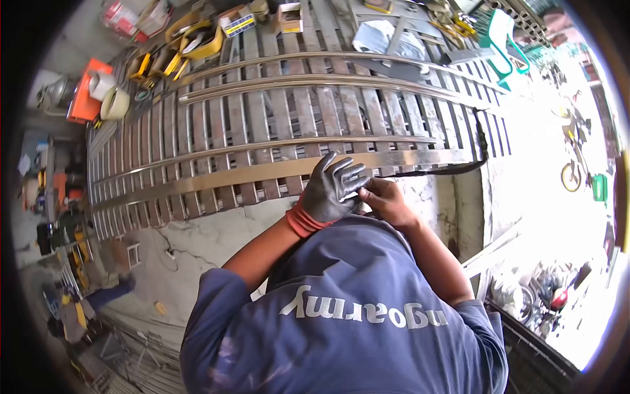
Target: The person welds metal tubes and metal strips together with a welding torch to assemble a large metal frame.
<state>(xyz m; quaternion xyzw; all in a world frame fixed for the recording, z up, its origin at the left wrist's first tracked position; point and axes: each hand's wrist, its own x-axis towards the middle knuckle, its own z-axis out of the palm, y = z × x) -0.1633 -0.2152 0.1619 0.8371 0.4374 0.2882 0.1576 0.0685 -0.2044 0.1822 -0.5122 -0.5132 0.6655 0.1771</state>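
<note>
My left hand (330, 190) wears a dark grey coated work glove with an orange-red cuff. Its fingers are spread and curve slightly toward the right. Close against it, my bare right hand (388, 202) has thumb and fingers pinched together beside the gloved fingertips. A small pale spot shows between the hands, but I cannot make out what the pinch holds. Both hands are in front of my chest, just over the near edge of a slatted metal workbench (246, 118). Behind them a long flat metal bar (243, 176) lies across the slats.
Thinner metal strips (295, 80) lie farther back. A yellow container (200, 41), small boxes (237, 21) and an orange object (88, 90) crowd the far left. Crumpled plastic (387, 41) and a green stand (502, 43) are at the far right. A dark strap (482, 141) hangs over the bench's right end.
</note>
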